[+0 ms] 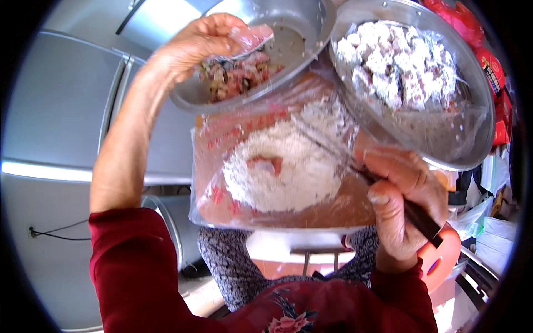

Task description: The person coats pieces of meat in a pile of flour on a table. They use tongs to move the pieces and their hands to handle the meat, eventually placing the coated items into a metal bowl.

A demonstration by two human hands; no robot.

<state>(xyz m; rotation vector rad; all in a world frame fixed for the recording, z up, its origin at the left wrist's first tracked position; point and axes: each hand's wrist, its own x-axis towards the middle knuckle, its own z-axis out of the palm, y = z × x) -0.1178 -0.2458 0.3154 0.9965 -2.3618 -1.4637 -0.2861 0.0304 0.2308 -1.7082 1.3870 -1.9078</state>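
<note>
My left hand (212, 37) grips a pink, glossy piece of raw flesh (255, 38), likely fish, above a metal basin (304, 62). Beneath it in that basin lie chopped raw pieces (233, 81) mixed with pale and dark bits. A mound of white flour (291, 183) sits on a plastic sheet (208, 166) over a brown board. One small raw piece (270, 164) rests in the flour, partly coated. In my right hand (406, 191) are dark chopsticks (362, 168), their flour-dusted tips over the mound's far edge. Flour-coated chunks (399, 62) fill part of a second metal basin (479, 125) at upper right.
Grey cabinet-like panels (62, 95) line the left side. A metal cylinder (183, 224) stands below them. Red packages (491, 75) and plastic bags (474, 216) crowd the right edge. An orange round object (443, 258) is under my right wrist.
</note>
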